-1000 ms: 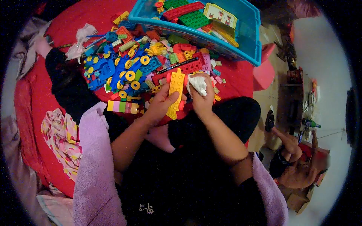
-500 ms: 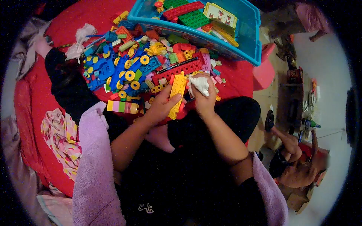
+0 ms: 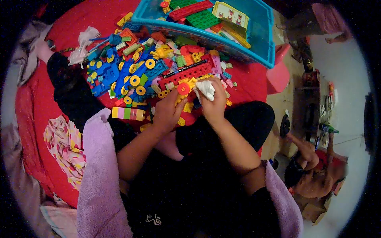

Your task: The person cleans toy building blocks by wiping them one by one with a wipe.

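My left hand (image 3: 166, 112) is closed around a yellow toy brick base with a red wheel (image 3: 183, 89), whose wheel side faces up. Most of the base is covered by my fingers. In my right hand (image 3: 215, 106) is a crumpled white cloth (image 3: 206, 90), pinched close against the end of the yellow base. Just beyond both hands lies a red studded beam (image 3: 191, 71) among a heap of loose toy bricks. A striped stack of bricks (image 3: 126, 113) rests left of my left hand.
A blue plastic bin (image 3: 198, 36) holding a green plate (image 3: 201, 20) and other bricks stands at the back. Blue pieces with yellow wheels (image 3: 135, 80) fill the heap's left side. A pink stool (image 3: 278, 77) is at the bed's right edge. Another person (image 3: 313, 174) sits farther right.
My left hand has turned the yellow base, so the red wheel shows instead of its studded top. The right hand, with the white cloth, has shifted slightly left.
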The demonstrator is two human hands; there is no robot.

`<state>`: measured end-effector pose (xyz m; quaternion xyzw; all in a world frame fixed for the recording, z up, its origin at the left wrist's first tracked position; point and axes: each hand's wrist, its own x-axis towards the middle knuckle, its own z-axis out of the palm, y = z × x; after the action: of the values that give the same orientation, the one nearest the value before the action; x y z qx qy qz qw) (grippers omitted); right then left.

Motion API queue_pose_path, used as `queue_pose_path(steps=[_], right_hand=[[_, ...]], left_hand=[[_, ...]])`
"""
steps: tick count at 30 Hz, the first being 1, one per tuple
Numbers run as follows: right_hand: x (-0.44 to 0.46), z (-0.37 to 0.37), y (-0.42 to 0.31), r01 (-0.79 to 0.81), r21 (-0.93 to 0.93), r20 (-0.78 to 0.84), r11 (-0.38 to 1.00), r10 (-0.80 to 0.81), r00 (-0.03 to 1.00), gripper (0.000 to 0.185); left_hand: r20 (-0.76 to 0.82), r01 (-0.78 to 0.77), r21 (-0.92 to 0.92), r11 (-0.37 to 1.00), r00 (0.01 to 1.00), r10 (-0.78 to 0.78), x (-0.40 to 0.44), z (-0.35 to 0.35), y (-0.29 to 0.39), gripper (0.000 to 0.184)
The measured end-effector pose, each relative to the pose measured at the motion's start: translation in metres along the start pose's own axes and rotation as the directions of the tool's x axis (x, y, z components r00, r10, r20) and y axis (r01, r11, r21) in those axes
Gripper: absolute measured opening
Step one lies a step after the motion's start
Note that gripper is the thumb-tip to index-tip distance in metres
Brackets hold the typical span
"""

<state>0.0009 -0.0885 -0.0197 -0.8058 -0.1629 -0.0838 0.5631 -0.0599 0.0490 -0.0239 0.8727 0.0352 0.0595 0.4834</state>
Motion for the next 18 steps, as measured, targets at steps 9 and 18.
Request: queue_pose_path(steps=[9, 18], right_hand=[[-0.006, 0.001, -0.004, -0.243, 0.103, 0.022, 0.965, 0.242, 0.97, 0.025], [0.001, 0.003, -0.003, 0.108, -0.095, -0.091, 0.99, -0.117, 0.989, 0.024]], left_hand=[[-0.02, -0.144, 0.147, 0.979, 0.989, 0.148, 0.0, -0.001, -0.009, 0.033], [0.098, 0.185, -0.377, 0.907, 0.982, -0.16, 0.002, 0.006, -0.006, 0.036]])
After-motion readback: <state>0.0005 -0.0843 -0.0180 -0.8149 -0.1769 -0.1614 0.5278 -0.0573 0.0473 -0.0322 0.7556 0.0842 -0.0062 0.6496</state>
